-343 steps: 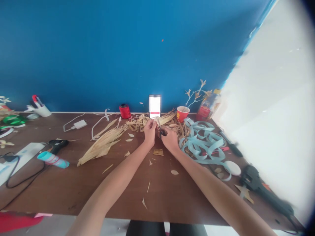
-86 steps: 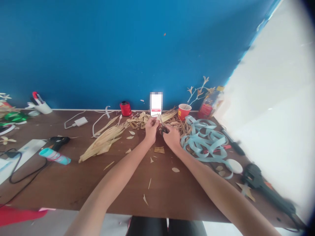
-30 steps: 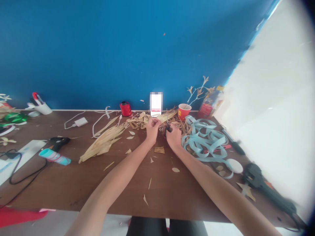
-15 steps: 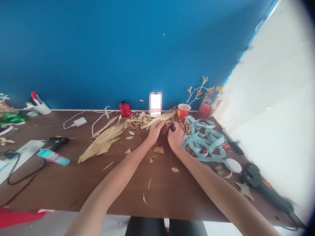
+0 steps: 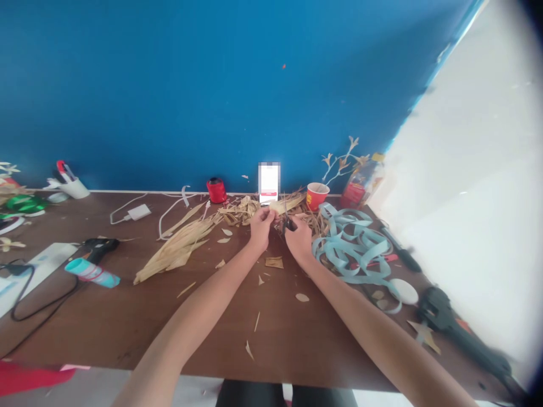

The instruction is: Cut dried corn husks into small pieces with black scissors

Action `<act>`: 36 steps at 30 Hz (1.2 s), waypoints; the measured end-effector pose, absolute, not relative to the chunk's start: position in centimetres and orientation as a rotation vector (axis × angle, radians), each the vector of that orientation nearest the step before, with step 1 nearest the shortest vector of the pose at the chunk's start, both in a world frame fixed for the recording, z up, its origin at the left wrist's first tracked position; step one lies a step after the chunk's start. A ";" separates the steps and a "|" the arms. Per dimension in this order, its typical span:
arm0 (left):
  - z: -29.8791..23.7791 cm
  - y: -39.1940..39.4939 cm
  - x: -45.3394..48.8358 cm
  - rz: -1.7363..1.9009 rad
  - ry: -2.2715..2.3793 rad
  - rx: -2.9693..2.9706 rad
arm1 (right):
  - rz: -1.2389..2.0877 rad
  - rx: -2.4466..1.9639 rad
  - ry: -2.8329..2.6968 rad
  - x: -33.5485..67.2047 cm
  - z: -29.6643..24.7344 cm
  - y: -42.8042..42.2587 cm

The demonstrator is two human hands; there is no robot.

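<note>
My left hand (image 5: 262, 225) is closed in a pinch on a small pale piece of dried husk (image 5: 274, 208), in front of a heap of husk scraps (image 5: 242, 210). In my right hand (image 5: 299, 236) are black-handled scissors (image 5: 287, 221), blades pointing up and away, just right of the left fingertips. Whether the blades touch the husk piece I cannot tell. Behind both hands, a phone (image 5: 268, 181) with a lit screen leans against the blue wall. A bundle of dried husks (image 5: 176, 249) lies to the left of my left hand.
A red paper cup (image 5: 317, 196) and tangled light-blue ribbon (image 5: 352, 243) are right of my hands. A black glue gun (image 5: 462, 333) lies at the far right. Left are a red spool (image 5: 216, 190), a charger (image 5: 139, 212) and a turquoise roll (image 5: 92, 272). Husk cuttings dot the brown table (image 5: 297, 339).
My left hand has shifted slightly left and turned, its fingertips now pointing up with the husk piece. The scissors in my right hand now point more upright.
</note>
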State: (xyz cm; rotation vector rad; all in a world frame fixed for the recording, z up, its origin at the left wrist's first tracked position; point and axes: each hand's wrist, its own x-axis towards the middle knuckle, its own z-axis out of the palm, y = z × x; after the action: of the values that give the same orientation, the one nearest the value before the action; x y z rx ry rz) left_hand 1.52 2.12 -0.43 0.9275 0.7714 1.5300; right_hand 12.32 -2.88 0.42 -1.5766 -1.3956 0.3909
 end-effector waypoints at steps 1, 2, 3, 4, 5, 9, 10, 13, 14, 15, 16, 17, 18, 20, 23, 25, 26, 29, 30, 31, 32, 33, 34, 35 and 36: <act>-0.4 2.1 1.5 1.524 0.760 0.902 | 0.412 -1.568 -1.415 12.3 0.4 -2.8; -0.4 2.1 1.5 1.517 0.750 0.886 | 0.431 -1.555 -1.433 12.3 0.5 -2.8; -0.3 2.1 1.5 1.512 0.743 0.875 | 0.446 -1.538 -1.451 12.3 0.5 -2.8; -0.3 2.1 1.5 1.510 0.737 0.866 | 0.457 -1.524 -1.466 12.2 0.5 -2.9; -0.3 2.1 1.4 1.509 0.734 0.857 | 0.463 -1.515 -1.477 12.2 0.6 -2.9; -0.2 2.1 1.4 1.497 0.726 0.820 | 0.470 -1.517 -1.507 12.1 0.7 -3.0; -0.1 2.1 1.4 1.494 0.727 0.815 | 0.470 -1.521 -1.520 12.1 0.6 -2.9; 0.0 2.1 1.4 1.498 0.718 0.807 | 0.462 -1.531 -1.558 12.1 0.6 -2.9; 0.0 2.1 1.4 1.498 0.709 0.805 | 0.460 -1.532 -1.564 12.1 0.5 -2.8; 0.0 2.1 1.4 1.497 0.700 0.807 | 0.459 -1.534 -1.565 12.1 0.5 -2.8; 0.0 2.1 1.4 1.494 0.695 0.811 | 0.462 -1.535 -1.564 12.1 0.5 -2.8; -0.1 2.1 1.4 1.491 0.695 0.816 | 0.465 -1.534 -1.563 12.1 0.6 -2.8; -0.1 2.1 1.4 1.488 0.698 0.823 | 0.466 -1.534 -1.561 12.1 0.6 -2.9; -0.1 2.1 1.3 1.485 0.710 0.838 | 0.466 -1.535 -1.557 12.1 0.7 -3.0; -0.2 2.1 1.3 1.480 0.723 0.855 | 0.465 -1.547 -1.552 12.0 0.7 -3.0; -0.2 2.2 1.3 1.477 0.724 0.861 | 0.469 -1.548 -1.550 12.1 0.7 -3.0; -0.3 2.2 1.3 1.477 0.722 0.863 | 0.471 -1.545 -1.552 12.1 0.7 -3.0; -0.2 2.1 1.3 1.482 0.707 0.861 | 0.467 -1.537 -1.557 12.1 0.6 -2.9; -0.1 2.1 1.3 1.484 0.705 0.857 | 0.464 -1.539 -1.557 12.1 0.6 -2.9; -0.1 2.0 1.3 1.484 0.705 0.852 | 0.460 -1.541 -1.558 12.1 0.6 -2.9; 0.0 2.0 1.3 1.485 0.706 0.848 | 0.456 -1.544 -1.560 12.1 0.7 -2.9; 0.1 1.9 1.3 1.484 0.708 0.846 | 0.452 -1.546 -1.562 12.1 0.7 -3.0; 0.2 1.9 1.3 1.483 0.711 0.847 | 0.448 -1.549 -1.565 12.1 0.7 -3.0; 0.2 1.9 1.3 1.482 0.715 0.850 | 0.445 -1.551 -1.567 12.1 0.7 -3.0; 0.2 1.9 1.3 1.484 0.718 0.852 | 0.443 -1.553 -1.568 12.1 0.8 -3.0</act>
State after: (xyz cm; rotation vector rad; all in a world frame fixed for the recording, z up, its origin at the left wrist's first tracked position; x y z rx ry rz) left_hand 1.29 1.88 0.23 0.8516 0.7175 1.4836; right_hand 12.10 -2.97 0.75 -1.5529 -1.5676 0.4432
